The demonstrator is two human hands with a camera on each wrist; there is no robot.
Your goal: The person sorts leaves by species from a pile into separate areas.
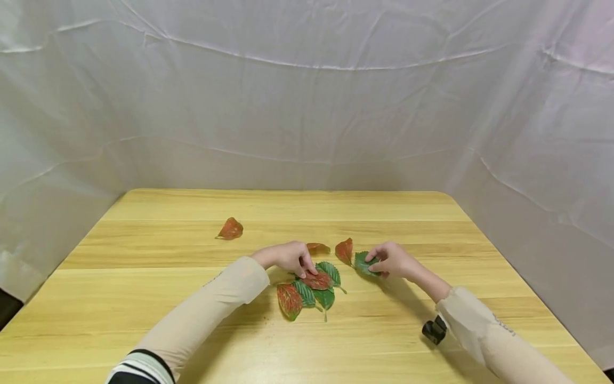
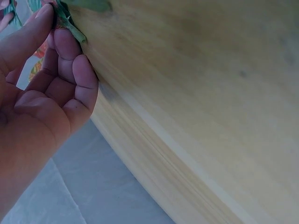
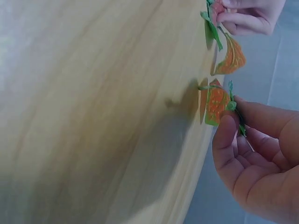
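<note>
My left hand (image 1: 290, 258) pinches a red leaf (image 1: 317, 281) between thumb and fingertips, over a cluster of leaves. In the left wrist view, the thumb and index finger of the left hand (image 2: 51, 84) meet at the leaf edge. Around it lie green leaves (image 1: 328, 271) and a red leaf with pale veins (image 1: 290, 301). To the right, my right hand (image 1: 395, 260) pinches a green leaf (image 1: 363, 263). The right wrist view shows this green leaf (image 3: 239, 122) edge-on between thumb and fingers, lifted off the table.
Two red leaves (image 1: 344, 251) lie behind and between the hands, one partly beside the left hand. Another red leaf (image 1: 231, 229) lies apart at the far left of the wooden table (image 1: 163, 256). Pale sheeting (image 1: 307, 117) hangs behind and at both sides. A small black camera (image 1: 434, 330) is on the right wrist.
</note>
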